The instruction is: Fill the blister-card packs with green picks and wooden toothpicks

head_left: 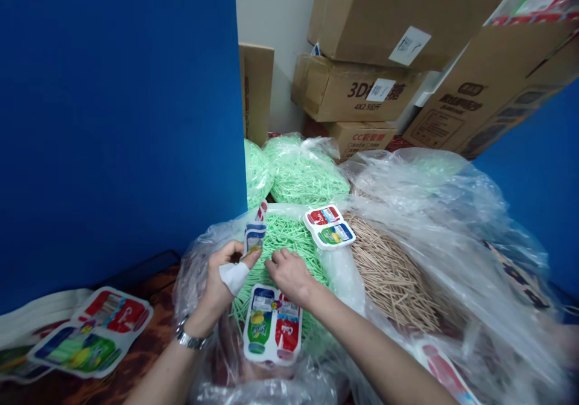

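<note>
My left hand (226,269) is closed around a bent printed packet (254,239) with blue, white and yellow on it. A white flap (234,277) hangs below the thumb. My right hand (289,275) is over the thin green sticks (289,236) in an open clear plastic bag (205,254), fingers curled; what is between them is hidden. Just below it lies a white-edged Sprite and Cola packet (272,325). Another such packet (330,227) rests at the bag's far right edge.
Brown sticks (391,272) fill a bag on the right. Tied bags of green sticks (305,172) stand behind. More drink-print packets (93,332) lie at lower left. A blue panel (122,121) rises on the left; cardboard boxes (357,85) are stacked at the back.
</note>
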Demonstrator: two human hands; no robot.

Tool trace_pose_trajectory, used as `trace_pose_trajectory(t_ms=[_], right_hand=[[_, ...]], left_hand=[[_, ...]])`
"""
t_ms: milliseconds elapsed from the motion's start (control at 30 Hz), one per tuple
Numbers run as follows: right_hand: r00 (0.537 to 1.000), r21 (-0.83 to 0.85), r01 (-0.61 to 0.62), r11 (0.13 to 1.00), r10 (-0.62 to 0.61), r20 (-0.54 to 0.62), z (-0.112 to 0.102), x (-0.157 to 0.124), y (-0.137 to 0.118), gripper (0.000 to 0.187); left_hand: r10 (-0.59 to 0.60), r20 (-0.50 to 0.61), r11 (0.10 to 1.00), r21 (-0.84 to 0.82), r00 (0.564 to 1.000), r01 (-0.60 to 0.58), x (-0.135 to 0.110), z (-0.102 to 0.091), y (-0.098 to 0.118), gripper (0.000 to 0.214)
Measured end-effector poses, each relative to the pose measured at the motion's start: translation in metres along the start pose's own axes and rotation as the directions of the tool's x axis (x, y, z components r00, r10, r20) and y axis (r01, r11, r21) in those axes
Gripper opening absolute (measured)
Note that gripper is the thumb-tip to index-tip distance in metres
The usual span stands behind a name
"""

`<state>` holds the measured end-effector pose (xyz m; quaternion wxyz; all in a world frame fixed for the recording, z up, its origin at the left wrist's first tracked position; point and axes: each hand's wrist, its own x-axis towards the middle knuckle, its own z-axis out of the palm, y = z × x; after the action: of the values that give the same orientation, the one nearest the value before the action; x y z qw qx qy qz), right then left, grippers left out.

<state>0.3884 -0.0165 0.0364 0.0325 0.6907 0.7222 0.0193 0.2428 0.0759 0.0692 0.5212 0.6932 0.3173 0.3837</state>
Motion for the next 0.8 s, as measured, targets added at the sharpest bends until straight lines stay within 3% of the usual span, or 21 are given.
trace_pose_trajectory(t_ms=[100, 267, 500, 600, 700, 767, 800], right_hand=[[0.997, -0.027, 0.070, 0.997, -0.069, 0.037, 0.007, 0.023, -0.008, 0.018], [0.991, -0.055, 0.124, 0.991, -0.122, 0.048, 0.016, 0.030, -0.016, 0.020], [0.995, -0.047, 0.096, 0.994, -0.096, 0.010, 0.006, 0.022, 0.009, 0.017], [1.000, 0.128, 0.008, 0.992, -0.006, -0.018, -0.002, 0.017, 0.023, 0.017], [0.993, 0.349, -0.098, 0.932, 0.117, -0.034, -0.006, 0.011, 0.036, 0.014], [0.982, 0.561, -0.137, 0.816, 0.188, -0.033, -0.005, 0.007, 0.041, 0.015], [0.973, 0.704, -0.146, 0.695, 0.228, -0.024, -0.004, 0.006, 0.043, 0.019]], left_hand=[[0.020, 0.005, 0.999, 0.048, 1.000, -0.021, -0.002, 0.000, 0.003, 0.026], [0.003, 0.021, 0.996, 0.094, 1.000, -0.005, -0.003, -0.001, -0.001, 0.017], [-0.005, -0.024, 0.996, 0.090, 1.000, 0.007, 0.006, -0.006, -0.007, 0.020], [0.014, -0.064, 0.994, 0.112, 0.998, -0.007, 0.011, -0.007, -0.010, 0.025], [0.024, -0.094, 0.993, 0.113, 0.995, -0.014, 0.015, -0.008, -0.010, 0.029], [0.031, -0.106, 0.994, 0.111, 0.994, -0.019, 0.017, -0.008, -0.010, 0.031], [0.031, -0.107, 0.994, 0.111, 0.994, -0.019, 0.018, -0.008, -0.011, 0.031]])
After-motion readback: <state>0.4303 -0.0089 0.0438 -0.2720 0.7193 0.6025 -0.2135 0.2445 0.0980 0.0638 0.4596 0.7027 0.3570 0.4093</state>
